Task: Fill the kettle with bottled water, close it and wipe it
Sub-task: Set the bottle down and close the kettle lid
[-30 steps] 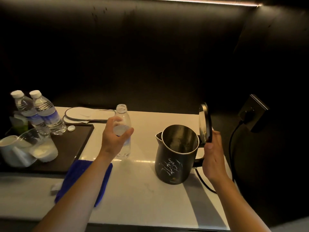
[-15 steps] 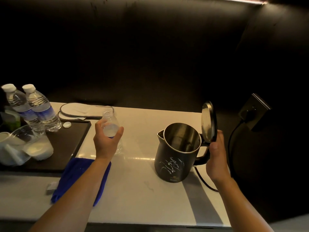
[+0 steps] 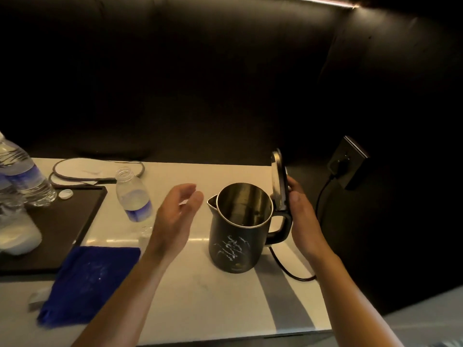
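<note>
A black kettle (image 3: 235, 236) with white markings stands on the white counter (image 3: 190, 306), its steel inside showing. Its lid (image 3: 278, 179) is raised upright at the back. My right hand (image 3: 300, 216) rests behind the lid and beside the handle, fingers touching the lid's back. An uncapped, nearly empty plastic bottle (image 3: 134, 199) stands on the counter left of the kettle. My left hand (image 3: 175, 216) hovers open between bottle and kettle, holding nothing. A blue cloth (image 3: 87, 284) lies at the front left.
A dark tray (image 3: 65, 231) on the left carries two capped water bottles (image 3: 22, 176), a white bottle cap (image 3: 66, 194) and white cups. White slippers (image 3: 82, 169) lie behind it. The kettle cord (image 3: 290, 269) runs to a wall socket (image 3: 348, 161) on the right.
My left hand set the bottle down on the counter, let go of it and moved right toward the kettle. My right hand stayed at the raised lid.
</note>
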The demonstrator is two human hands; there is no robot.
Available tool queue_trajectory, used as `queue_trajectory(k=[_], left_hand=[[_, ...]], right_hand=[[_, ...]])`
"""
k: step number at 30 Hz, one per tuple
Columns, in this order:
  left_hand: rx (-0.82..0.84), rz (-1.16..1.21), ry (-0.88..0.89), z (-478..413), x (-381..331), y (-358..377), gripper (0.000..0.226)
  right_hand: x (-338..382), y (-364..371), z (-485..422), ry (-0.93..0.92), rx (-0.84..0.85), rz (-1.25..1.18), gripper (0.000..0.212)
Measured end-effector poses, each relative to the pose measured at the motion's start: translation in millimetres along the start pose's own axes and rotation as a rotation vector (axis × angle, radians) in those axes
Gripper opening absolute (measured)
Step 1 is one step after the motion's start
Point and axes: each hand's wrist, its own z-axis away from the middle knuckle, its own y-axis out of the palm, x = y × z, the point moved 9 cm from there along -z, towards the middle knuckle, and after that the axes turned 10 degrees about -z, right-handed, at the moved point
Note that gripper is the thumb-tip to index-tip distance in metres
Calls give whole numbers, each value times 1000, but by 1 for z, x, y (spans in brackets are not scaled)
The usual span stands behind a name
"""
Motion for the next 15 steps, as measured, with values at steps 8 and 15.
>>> queue_trajectory(k=[8, 15], left_hand=[[424, -6, -264, -10, -39, 62, 51], [289, 161, -289, -18, -17, 44, 76]], right_hand=[[0, 6, -7, 18, 108, 180, 74], [-2, 13, -12, 3, 133, 385, 85]])
